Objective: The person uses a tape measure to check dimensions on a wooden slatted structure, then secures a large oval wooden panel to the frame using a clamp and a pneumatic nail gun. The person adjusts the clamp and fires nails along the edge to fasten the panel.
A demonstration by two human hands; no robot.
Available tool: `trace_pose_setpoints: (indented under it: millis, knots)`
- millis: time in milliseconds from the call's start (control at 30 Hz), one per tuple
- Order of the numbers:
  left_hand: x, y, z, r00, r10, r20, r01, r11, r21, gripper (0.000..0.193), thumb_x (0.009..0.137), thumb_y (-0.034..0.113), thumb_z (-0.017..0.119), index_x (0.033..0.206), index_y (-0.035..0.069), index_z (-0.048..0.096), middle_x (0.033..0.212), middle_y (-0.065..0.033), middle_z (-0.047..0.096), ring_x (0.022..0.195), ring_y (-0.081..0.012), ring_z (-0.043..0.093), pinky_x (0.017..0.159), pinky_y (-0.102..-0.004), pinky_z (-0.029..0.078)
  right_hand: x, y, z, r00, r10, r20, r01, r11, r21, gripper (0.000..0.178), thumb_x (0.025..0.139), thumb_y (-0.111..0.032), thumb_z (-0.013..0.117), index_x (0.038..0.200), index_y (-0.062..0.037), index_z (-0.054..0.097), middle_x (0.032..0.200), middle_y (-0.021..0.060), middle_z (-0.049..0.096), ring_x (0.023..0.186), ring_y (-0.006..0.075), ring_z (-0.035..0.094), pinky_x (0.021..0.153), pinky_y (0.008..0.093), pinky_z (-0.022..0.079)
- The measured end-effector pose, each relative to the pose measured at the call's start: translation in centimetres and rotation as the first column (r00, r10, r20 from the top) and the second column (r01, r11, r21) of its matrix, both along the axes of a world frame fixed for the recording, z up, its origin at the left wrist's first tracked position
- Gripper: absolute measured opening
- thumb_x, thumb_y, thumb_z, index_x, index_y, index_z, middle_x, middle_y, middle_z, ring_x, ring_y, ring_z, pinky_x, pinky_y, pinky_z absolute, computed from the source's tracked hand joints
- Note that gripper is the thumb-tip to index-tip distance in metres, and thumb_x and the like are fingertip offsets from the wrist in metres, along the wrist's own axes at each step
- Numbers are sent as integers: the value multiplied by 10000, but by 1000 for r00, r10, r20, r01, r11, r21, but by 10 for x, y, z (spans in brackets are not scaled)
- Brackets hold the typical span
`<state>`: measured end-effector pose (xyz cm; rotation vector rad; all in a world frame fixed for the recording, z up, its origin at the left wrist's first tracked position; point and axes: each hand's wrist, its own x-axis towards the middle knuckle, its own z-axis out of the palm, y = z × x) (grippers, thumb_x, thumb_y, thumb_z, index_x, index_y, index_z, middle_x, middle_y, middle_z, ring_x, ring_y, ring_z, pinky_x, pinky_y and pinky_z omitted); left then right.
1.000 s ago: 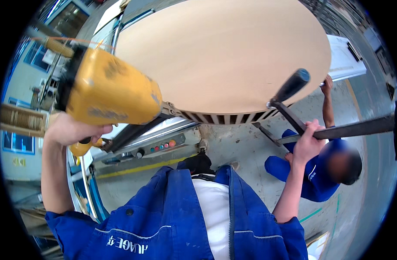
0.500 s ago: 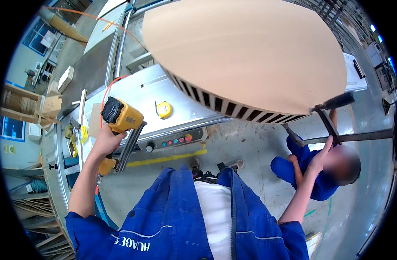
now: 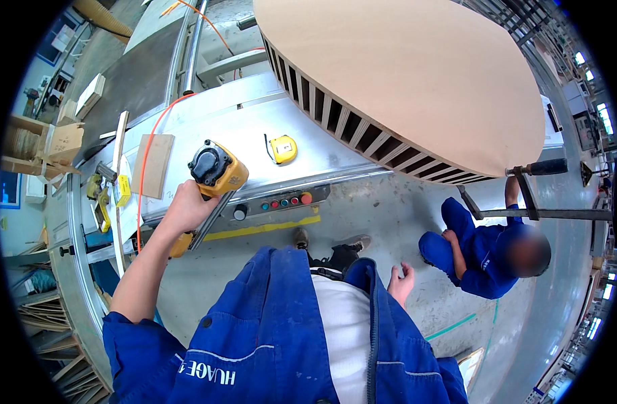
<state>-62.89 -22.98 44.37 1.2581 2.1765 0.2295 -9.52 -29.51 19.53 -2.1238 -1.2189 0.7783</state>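
Observation:
My left hand (image 3: 188,210) is wrapped around the handle of a yellow and black nail gun (image 3: 222,174), held upright at the near edge of the white machine table (image 3: 221,128). Low beside my jacket, my right hand (image 3: 402,283) has its fingers apart and nothing in them. Ahead of me lies a large rounded wooden workpiece (image 3: 403,81), with a smooth tan top and a slatted curved side. A bar clamp (image 3: 547,167) with a dark handle grips its right end. The clamp is apart from my right hand.
A yellow tape measure (image 3: 283,149) and a small board (image 3: 157,165) lie on the table. An orange air hose (image 3: 147,151) crosses it. A co-worker in blue (image 3: 480,259) crouches under the clamp's side. Coloured buttons (image 3: 285,202) line the table's front.
My right hand has come away from the clamp and dropped back towards my body. The nail gun, still in my left hand, sits slightly further right in view as the view shifted.

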Motion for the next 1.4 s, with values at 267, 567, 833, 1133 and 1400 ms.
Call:
trace_pose_setpoints:
  millis: [267,567,833,1133,1400]
  knots:
    - [1,3,21,997,70,22,-71,997,29,335,879,182,738,1064,-97,711,924,-240,750,922,-340,752,838,-413,576,20,-19,-40,999,5,41,-6,1000,26,246,884,-118,700,1086,23,693,1098,189,694,1062,313,665,940,413,528]
    - [-15,6,1,997,-58,-48,58,998,13,293,875,145,711,963,-134,699,815,-258,724,815,-325,751,771,-418,582,17,-24,-38,994,-104,26,105,994,-27,264,901,-134,689,1115,19,702,1130,194,714,1092,319,679,980,411,522]
    - [-21,-9,4,943,180,279,-191,981,13,236,899,168,716,918,-60,657,592,-54,573,486,-144,564,470,-314,449,14,-24,-43,994,-112,0,112,993,-19,273,898,-158,693,1113,10,707,1121,195,718,1087,313,683,976,413,522]
    - [-68,-43,39,161,11,987,-246,969,29,489,850,279,761,1133,-92,615,501,36,345,361,-100,346,358,-272,296,22,-31,-59,977,-206,-59,201,976,-80,281,888,-168,690,1108,5,714,1089,199,728,1061,310,694,958,414,529]
    - [-64,-27,42,65,-101,993,-192,975,112,565,837,306,774,1170,-120,610,487,42,326,344,-89,333,343,-260,294,34,-35,-74,951,-294,-91,288,955,-72,286,873,-168,688,1100,4,716,1049,190,729,1004,300,692,922,409,532]
